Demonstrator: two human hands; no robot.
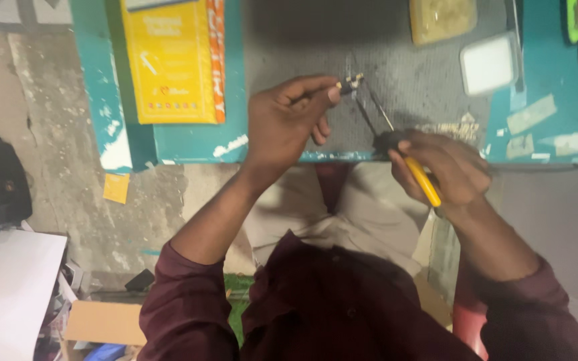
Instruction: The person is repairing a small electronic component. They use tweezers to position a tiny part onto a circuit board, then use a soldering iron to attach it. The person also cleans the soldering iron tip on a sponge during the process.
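Observation:
My left hand (285,117) pinches a small dark component with gold-coloured bits (350,83) between thumb and forefinger, above a dark grey mat (409,80). My right hand (446,167) grips a screwdriver with a yellow and black handle (424,180). Its thin metal shaft (377,107) slants up and left, with the tip at the component. Both hands hover at the near edge of the teal workbench (195,144), over my lap.
A yellow packet (172,60) lies on the bench at left. A yellowish block (441,19) and a white box (488,63) sit at the back right. Tools (575,20) lie at the far right. Tape strips (531,113) stick to the bench. Boxes and paper (15,294) clutter the floor at left.

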